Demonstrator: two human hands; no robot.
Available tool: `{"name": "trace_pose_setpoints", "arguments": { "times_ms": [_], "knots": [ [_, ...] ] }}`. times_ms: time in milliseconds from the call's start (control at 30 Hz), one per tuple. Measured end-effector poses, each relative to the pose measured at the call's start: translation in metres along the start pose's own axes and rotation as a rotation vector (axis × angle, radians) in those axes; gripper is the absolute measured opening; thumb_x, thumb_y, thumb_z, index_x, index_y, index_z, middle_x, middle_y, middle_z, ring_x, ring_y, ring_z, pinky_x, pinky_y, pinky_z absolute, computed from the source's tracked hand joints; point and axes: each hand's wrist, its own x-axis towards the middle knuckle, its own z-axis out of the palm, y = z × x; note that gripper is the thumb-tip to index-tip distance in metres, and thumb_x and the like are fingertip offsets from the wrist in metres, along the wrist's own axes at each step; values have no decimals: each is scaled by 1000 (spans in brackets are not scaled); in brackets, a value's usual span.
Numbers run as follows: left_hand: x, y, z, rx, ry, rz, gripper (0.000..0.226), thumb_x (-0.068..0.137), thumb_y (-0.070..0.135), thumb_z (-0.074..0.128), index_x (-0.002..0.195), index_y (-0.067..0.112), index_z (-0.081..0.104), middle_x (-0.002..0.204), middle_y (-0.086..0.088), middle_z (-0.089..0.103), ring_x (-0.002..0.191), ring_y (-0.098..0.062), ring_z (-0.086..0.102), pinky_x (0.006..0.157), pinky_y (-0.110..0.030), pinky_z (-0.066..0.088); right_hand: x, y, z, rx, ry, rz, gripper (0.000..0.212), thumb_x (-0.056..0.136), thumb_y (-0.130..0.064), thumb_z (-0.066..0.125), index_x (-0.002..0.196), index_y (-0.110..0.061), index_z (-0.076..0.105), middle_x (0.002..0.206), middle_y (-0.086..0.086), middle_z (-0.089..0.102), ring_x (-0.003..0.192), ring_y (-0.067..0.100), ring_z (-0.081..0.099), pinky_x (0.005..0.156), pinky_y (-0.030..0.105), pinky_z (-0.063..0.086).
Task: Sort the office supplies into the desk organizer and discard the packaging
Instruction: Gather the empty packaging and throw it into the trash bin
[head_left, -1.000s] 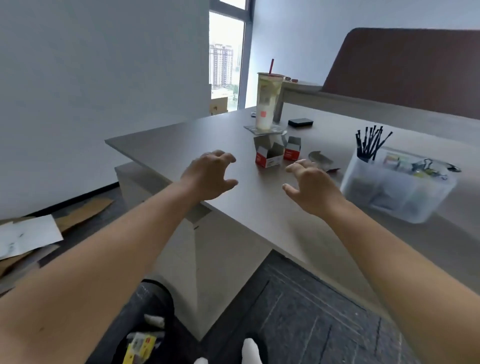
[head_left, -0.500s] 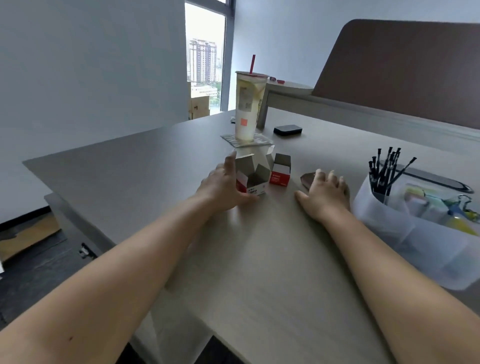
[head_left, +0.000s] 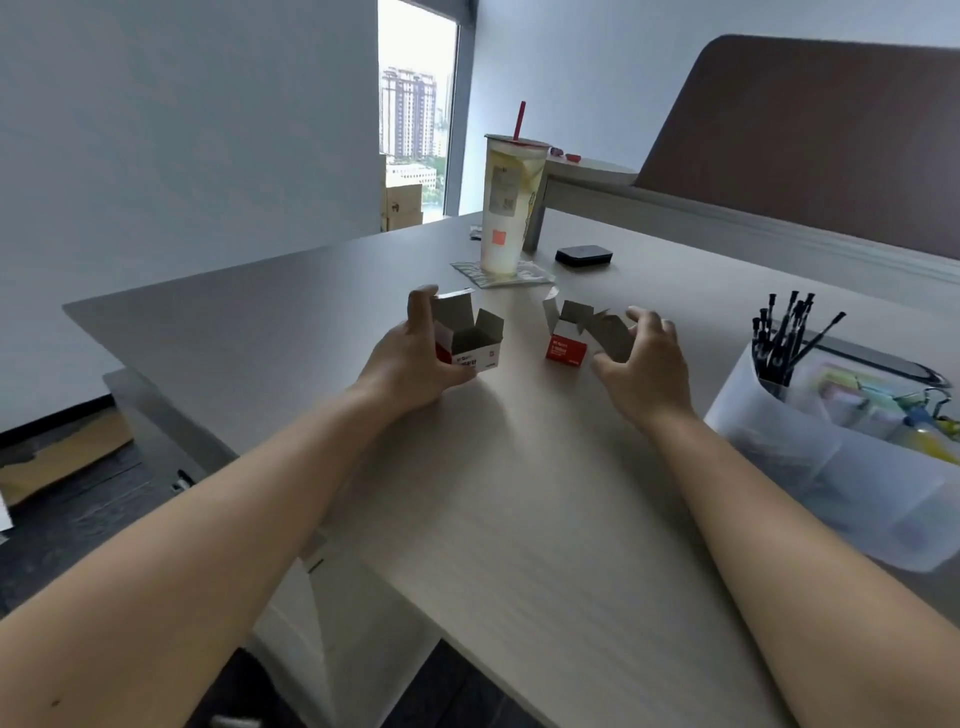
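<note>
Two small red-and-white cardboard boxes with open flaps stand mid-desk. My left hand (head_left: 415, 364) grips the left box (head_left: 470, 345) from its left side, thumb at the front. The right box (head_left: 566, 343) stands free between my hands. My right hand (head_left: 647, 366) curls around a flat grey piece of packaging (head_left: 610, 335) just right of that box. A translucent plastic desk organizer (head_left: 810, 467) sits at the right edge, holding black pens (head_left: 779, 332), pastel sticky notes and binder clips.
Behind the boxes, a tall drink cup (head_left: 506, 208) with a red straw stands on a paper mat. Right of it lies a small black device (head_left: 584, 255). The desk's left edge (head_left: 208, 415) drops to the floor, and a brown partition (head_left: 805, 135) rises at the back.
Both hands reached forward from the desk's near edge to the packaging. My left hand closed on the left box; my right hand lifted from flat on the desk and curled around the grey piece.
</note>
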Motion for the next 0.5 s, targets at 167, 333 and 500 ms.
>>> {"name": "trace_pose_setpoints", "arguments": {
  "times_ms": [167,333,500],
  "knots": [
    [-4,-11,-11,0,-9,-5,85,76,20,68,137,13,10,94,-4,48,88,-19,48,80,-26,37,7,-18,11,108,-151,-12,69,77,-12,62,136,-8,28,137,15,36,122,28,42,97,28,34],
    [-1,-18,-13,-10,-4,-25,85,75,21,69,137,14,11,96,-4,48,89,-21,48,81,-26,36,14,-16,24,29,-254,12,61,77,-12,61,132,-14,33,130,13,50,115,29,48,86,26,36],
    [-3,-19,-12,-13,3,-17,83,76,20,68,137,14,12,118,-15,54,95,-24,51,83,-26,36,17,-16,22,-5,-203,2,56,77,-16,65,127,-8,40,129,17,48,116,31,46,93,34,37]
  ]
}}
